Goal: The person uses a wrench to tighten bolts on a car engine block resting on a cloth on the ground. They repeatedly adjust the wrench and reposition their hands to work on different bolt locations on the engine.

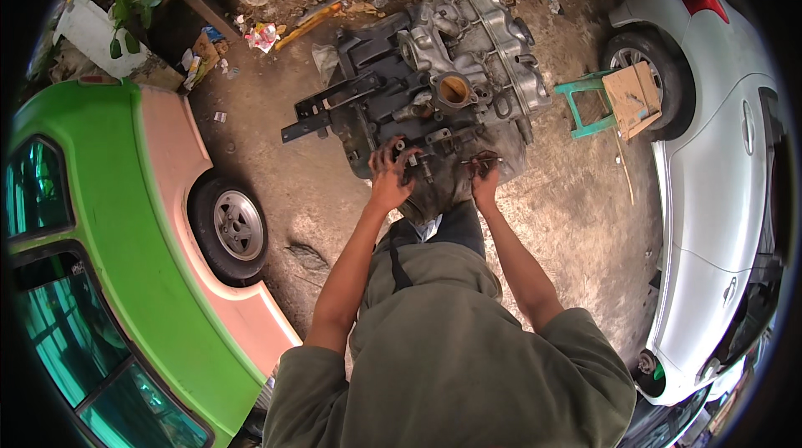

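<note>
A dirty car engine (434, 89) stands in front of me, with a grey metal intake casting (451, 34) on top and a round brownish opening (454, 90) facing up. My left hand (390, 176) rests at its near left side. Its fingers curl round a small metal part, too small to name, close to a round bolt-like piece (400, 145). At the near right edge, my right hand (484, 180) is closed, with a thin shiny metal piece (481, 161) between the fingertips. A dark, greasy surface (443, 185) lies between both hands.
A green and pink vehicle (125, 197) stands on the left and a silver car (710, 189) on the right. A green stool (576, 109) with a brown board (632, 99) is beside the silver car's wheel. Litter (263, 37) and wooden bars lie at the back.
</note>
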`<action>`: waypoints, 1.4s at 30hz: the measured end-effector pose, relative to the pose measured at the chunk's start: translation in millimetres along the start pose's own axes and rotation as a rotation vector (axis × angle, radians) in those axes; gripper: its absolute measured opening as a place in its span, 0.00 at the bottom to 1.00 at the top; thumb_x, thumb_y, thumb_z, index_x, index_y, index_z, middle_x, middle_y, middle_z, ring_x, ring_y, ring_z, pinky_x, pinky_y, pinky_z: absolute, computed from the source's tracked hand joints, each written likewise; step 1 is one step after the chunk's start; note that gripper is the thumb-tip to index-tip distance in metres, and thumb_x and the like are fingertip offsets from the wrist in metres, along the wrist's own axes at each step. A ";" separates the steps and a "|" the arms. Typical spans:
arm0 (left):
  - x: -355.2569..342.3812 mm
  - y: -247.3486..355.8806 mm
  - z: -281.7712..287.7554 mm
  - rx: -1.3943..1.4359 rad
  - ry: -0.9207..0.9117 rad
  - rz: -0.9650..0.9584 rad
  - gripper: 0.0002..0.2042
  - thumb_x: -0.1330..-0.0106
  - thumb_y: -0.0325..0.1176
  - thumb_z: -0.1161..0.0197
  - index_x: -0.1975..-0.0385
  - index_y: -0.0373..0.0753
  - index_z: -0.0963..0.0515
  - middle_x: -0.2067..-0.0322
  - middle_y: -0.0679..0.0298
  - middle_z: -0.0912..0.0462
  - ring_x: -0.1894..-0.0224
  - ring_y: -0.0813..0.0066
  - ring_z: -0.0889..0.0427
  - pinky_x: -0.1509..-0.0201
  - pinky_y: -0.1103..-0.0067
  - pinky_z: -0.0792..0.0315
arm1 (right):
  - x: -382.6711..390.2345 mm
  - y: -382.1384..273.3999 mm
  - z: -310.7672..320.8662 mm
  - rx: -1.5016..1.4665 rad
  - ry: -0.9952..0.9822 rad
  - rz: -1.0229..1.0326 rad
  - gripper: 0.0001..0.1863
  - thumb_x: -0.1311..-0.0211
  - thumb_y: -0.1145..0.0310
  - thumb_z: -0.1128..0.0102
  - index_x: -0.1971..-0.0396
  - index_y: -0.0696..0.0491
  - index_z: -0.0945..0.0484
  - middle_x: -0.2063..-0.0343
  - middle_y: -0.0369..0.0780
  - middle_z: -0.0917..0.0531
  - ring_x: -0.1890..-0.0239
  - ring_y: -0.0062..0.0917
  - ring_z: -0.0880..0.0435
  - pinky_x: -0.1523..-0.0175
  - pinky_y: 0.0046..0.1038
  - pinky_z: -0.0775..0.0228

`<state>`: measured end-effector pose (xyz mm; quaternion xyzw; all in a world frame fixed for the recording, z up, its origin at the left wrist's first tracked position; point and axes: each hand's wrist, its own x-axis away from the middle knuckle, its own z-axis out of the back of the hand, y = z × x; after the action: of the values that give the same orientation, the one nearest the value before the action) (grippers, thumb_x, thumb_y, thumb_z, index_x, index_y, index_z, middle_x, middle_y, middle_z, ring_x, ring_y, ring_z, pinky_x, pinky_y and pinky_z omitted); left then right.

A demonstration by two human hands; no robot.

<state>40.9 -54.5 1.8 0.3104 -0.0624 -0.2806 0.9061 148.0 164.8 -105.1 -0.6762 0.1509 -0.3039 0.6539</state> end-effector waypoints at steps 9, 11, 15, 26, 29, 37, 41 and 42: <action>-0.4 3.6 4.5 -0.022 -0.015 0.004 0.33 0.58 0.29 0.34 0.46 0.58 0.29 0.37 0.60 0.41 0.33 0.52 0.45 0.31 0.55 0.54 | -32.3 49.2 13.7 -0.936 -0.250 -0.204 0.36 0.53 0.59 0.24 0.45 0.49 0.32 0.55 0.40 0.22 0.53 0.34 0.21 0.45 0.38 0.28; -1.1 3.3 5.2 -0.007 -0.014 -0.001 0.33 0.59 0.29 0.33 0.46 0.58 0.29 0.37 0.60 0.42 0.33 0.53 0.45 0.31 0.55 0.54 | -39.8 53.8 18.1 -0.978 -0.322 -0.266 0.35 0.53 0.59 0.25 0.45 0.50 0.30 0.55 0.40 0.21 0.53 0.33 0.22 0.46 0.37 0.28; -1.2 2.6 4.8 0.002 -0.024 0.006 0.34 0.59 0.29 0.31 0.46 0.58 0.29 0.37 0.60 0.42 0.33 0.53 0.45 0.30 0.56 0.54 | -49.8 62.7 20.4 -1.034 -0.402 -0.340 0.32 0.50 0.57 0.28 0.46 0.52 0.28 0.54 0.40 0.21 0.54 0.31 0.23 0.47 0.34 0.29; -1.4 -0.9 1.3 0.006 -0.032 0.001 0.33 0.60 0.31 0.34 0.46 0.56 0.30 0.37 0.60 0.44 0.32 0.51 0.48 0.30 0.51 0.58 | -52.2 71.1 12.7 -1.030 -0.389 -0.404 0.21 0.41 0.61 0.39 0.49 0.52 0.26 0.49 0.39 0.21 0.55 0.29 0.24 0.49 0.34 0.31; -1.0 -1.9 0.8 0.000 -0.028 -0.009 0.34 0.60 0.31 0.34 0.45 0.56 0.30 0.37 0.60 0.44 0.32 0.51 0.48 0.30 0.52 0.57 | -53.1 71.0 14.9 -1.024 -0.381 -0.397 0.18 0.39 0.62 0.41 0.50 0.50 0.26 0.50 0.40 0.21 0.57 0.30 0.23 0.50 0.34 0.30; -1.6 -2.1 1.3 -0.001 -0.023 -0.018 0.34 0.60 0.30 0.33 0.46 0.56 0.29 0.37 0.60 0.43 0.32 0.51 0.48 0.30 0.53 0.56 | -43.8 56.3 14.7 -1.043 -0.368 -0.224 0.22 0.44 0.62 0.33 0.50 0.50 0.27 0.54 0.41 0.21 0.54 0.35 0.21 0.47 0.37 0.28; -1.8 -1.5 2.3 0.011 -0.025 -0.015 0.34 0.61 0.30 0.34 0.46 0.56 0.29 0.37 0.60 0.43 0.32 0.52 0.47 0.31 0.52 0.56 | -40.2 46.2 10.5 -0.987 -0.349 -0.174 0.29 0.47 0.62 0.30 0.46 0.48 0.33 0.53 0.42 0.21 0.53 0.37 0.21 0.47 0.40 0.27; -1.6 -1.0 2.4 0.008 -0.027 -0.010 0.34 0.61 0.30 0.34 0.46 0.56 0.29 0.37 0.60 0.43 0.33 0.52 0.47 0.31 0.52 0.56 | -40.3 44.4 10.2 -0.965 -0.343 -0.172 0.31 0.47 0.62 0.29 0.45 0.48 0.34 0.52 0.42 0.22 0.53 0.37 0.21 0.46 0.42 0.27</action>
<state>38.5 -55.5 3.2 0.3106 -0.0743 -0.2890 0.9025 131.7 192.7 -156.6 -0.9508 0.1085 -0.1371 0.2556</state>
